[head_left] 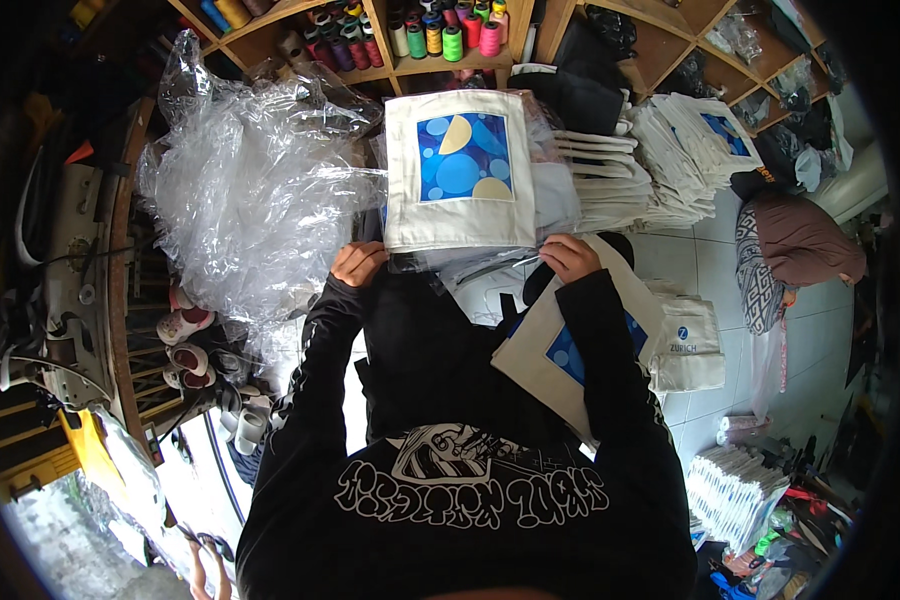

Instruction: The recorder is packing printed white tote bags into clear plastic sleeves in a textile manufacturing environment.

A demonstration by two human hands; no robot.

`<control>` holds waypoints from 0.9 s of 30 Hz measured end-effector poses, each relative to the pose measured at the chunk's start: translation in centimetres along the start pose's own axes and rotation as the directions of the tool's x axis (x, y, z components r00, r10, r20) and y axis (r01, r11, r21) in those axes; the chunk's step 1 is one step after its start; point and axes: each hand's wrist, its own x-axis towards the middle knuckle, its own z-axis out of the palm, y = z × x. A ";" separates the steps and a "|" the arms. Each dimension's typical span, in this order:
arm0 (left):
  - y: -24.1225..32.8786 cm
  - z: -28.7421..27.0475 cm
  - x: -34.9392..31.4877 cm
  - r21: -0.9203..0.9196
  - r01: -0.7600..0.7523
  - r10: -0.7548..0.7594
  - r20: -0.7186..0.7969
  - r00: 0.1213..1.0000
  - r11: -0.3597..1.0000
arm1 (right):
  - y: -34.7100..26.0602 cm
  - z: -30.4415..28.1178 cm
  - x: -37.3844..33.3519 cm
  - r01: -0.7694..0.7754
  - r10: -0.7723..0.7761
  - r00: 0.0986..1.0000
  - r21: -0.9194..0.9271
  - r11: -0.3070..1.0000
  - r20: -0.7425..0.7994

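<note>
A cream canvas tote bag (460,222) with a blue printed square of circles lies flat in front of me. Clear plastic (560,200) shows around it and sticks out below its bottom edge, like a clear plastic bag. My left hand (360,263) is closed at the lower left corner, fingers curled on the plastic edge. At the lower right corner my right hand (570,257) pinches the plastic edge. Another cream tote bag (525,355) with a blue print rests slanted on my lap, partly under my right forearm.
A heap of clear plastic bags (260,170) lies to the left. Stacked tote bags (670,160) stand to the right. Thread spools (453,43) fill shelves at the back. A person (795,240) sits at the right. More folded bags (735,495) are stacked at the lower right.
</note>
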 end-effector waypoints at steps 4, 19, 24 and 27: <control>-0.8 0.2 -0.7 0.002 -0.007 0.007 -0.006 1.000 1.000 | -0.2 0.0 0.1 -0.045 0.045 0.999 0.026 0.999 -0.021; -0.5 0.4 -2.0 -0.151 0.263 -0.259 0.050 0.965 0.953 | -1.1 -0.4 0.4 -0.192 0.187 0.981 0.145 0.971 0.044; -0.6 0.6 -1.9 -0.110 0.209 -0.209 0.017 0.978 0.972 | -0.6 -0.2 0.4 -0.067 0.067 0.998 0.067 0.995 0.000; -1.1 1.1 -2.4 -0.116 0.175 -0.177 -0.003 0.984 0.978 | -0.5 -0.1 0.4 -0.062 0.062 0.998 0.081 0.995 0.001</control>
